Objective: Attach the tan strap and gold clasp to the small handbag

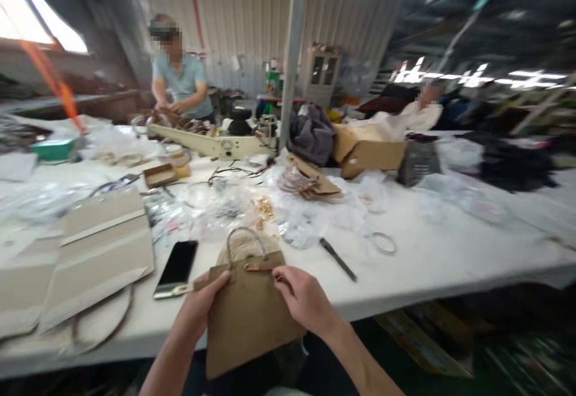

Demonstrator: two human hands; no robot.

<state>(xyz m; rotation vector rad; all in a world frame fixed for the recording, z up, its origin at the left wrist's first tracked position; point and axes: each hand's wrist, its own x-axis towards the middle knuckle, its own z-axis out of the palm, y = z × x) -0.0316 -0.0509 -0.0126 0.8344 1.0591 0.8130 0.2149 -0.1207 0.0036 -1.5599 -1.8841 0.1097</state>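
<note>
A flat brown bag (252,321) with a thin looped handle (245,231) leans at the table's front edge. My left hand (204,303) grips its upper left side, thumb on the front panel. Beside that hand a short strap with a light metal end (183,288) sticks out over the phone. My right hand (303,297) is closed, finger and thumb pinched at the right end of a small brown strap tab (261,267) with a metal clip, lying across the bag's top. Behind the bag sits a pale round roll (274,243), partly hidden.
A black phone (179,263) and grey-brown cardboard sheets (105,237) lie left. To the right are a dark cutter-like tool (338,259) and a ring (384,243). Plastic bags with gold-coloured hardware (264,209) lie ahead. A person (182,78) works across the table; another sits far right.
</note>
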